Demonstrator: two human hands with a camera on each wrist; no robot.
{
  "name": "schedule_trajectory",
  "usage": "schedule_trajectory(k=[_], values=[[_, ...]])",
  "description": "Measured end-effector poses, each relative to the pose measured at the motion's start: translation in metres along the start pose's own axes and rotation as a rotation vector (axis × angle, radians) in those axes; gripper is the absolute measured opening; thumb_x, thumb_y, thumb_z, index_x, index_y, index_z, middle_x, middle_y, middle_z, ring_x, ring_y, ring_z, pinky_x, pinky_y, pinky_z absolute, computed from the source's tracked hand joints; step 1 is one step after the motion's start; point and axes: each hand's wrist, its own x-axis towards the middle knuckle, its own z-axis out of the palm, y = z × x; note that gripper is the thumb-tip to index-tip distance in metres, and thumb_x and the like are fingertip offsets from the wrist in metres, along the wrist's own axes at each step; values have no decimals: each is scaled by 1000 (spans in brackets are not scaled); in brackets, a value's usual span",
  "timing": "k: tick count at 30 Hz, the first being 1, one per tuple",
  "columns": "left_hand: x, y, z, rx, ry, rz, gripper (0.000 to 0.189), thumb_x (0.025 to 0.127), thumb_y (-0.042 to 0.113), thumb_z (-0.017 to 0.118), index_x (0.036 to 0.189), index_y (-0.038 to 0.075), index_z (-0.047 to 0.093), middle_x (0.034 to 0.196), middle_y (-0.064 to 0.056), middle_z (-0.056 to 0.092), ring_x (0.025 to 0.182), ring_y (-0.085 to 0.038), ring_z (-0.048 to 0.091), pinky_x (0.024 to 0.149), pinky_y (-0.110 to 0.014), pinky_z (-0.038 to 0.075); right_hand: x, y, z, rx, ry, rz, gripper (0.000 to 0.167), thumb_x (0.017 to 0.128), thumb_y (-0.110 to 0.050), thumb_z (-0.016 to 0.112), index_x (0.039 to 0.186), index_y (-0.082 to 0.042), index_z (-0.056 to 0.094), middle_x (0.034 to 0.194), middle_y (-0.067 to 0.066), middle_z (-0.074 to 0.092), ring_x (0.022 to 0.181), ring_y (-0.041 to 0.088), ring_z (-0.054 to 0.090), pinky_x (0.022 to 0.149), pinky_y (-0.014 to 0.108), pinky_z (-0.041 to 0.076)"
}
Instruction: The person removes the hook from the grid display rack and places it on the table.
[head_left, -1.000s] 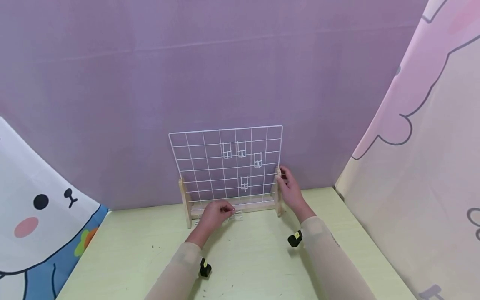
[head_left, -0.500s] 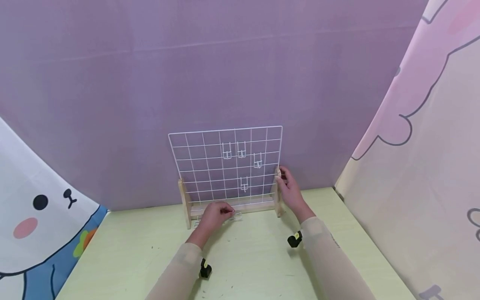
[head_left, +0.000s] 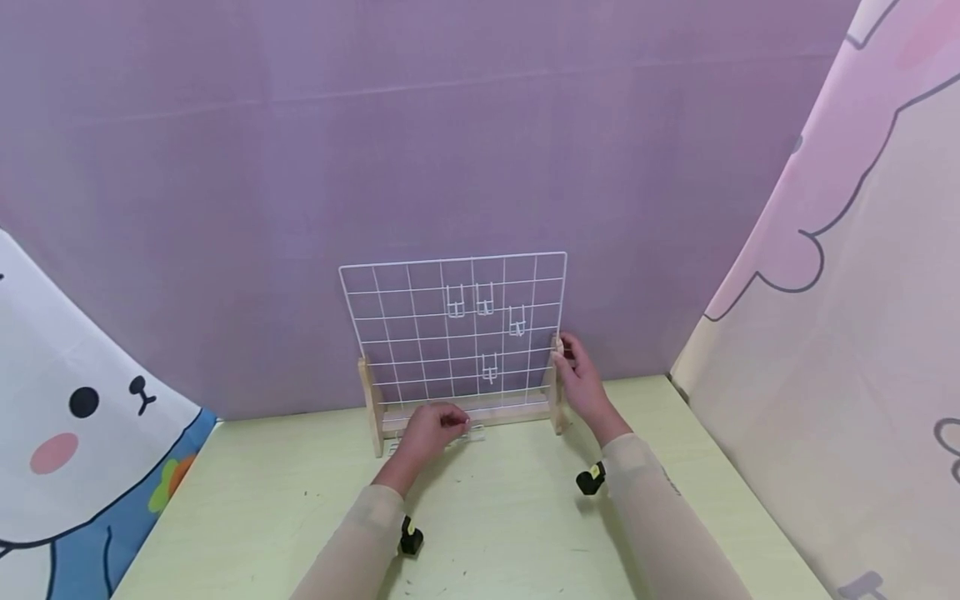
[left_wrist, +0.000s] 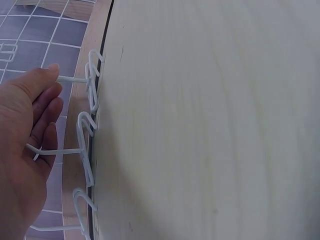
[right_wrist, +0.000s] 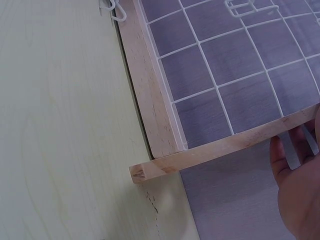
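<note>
A white wire grid (head_left: 450,260) stands upright in a wooden stand (head_left: 517,412) at the back of the table. Several small white hooks (head_left: 455,313) hang on it. At the foot of the stand, my left hand (head_left: 431,432) pinches the stem of a white wire hook (left_wrist: 92,82) between thumb and finger. Two more hooks (left_wrist: 85,150) lie in a row beside it along the base, partly behind the hand. My right hand (head_left: 583,385) holds the upper part of the right wooden side post (right_wrist: 215,152); its fingers are partly hidden behind the post.
The pale wooden table (head_left: 487,517) reaches back to a purple cloth backdrop (head_left: 465,150). Printed cloths hang at the left (head_left: 90,467) and right (head_left: 840,400). A small black wrist camera (head_left: 590,479) sits by the right sleeve, another (head_left: 411,537) by the left.
</note>
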Motion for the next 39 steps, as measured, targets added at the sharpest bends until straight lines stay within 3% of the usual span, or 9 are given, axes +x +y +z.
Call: schedule_trajectory(k=[14,22,31,39], values=[[1,-2,-2,-30,3,-18,24,99,16,86,119,5,80,105,4,78,96,-15,72,85,-33,63,-1,1,0,-12,19,-30,49,118,-35,54,166,-24,44,144,20,56,128,44,60,107,63,56],[0,0,-4,-39,27,-37,21,98,19,87,118,15,80,111,-1,78,100,-17,71,89,-37,63,-1,-2,0,-10,13,-25,51,119,-34,53,167,-22,43,146,22,56,130,42,58,109,61,54],[1,7,-10,-61,81,-40,25,99,22,87,119,9,79,109,3,75,101,-19,70,89,-40,62,-3,-3,1,-9,10,-11,54,119,-34,52,170,-22,39,150,22,54,133,41,56,114,62,51],[3,21,-17,-47,119,-10,18,100,20,85,116,12,79,111,-1,77,107,-20,69,102,-46,58,-2,-1,0,-24,6,-26,52,119,-36,52,168,-22,41,146,21,55,131,41,57,112,62,53]])
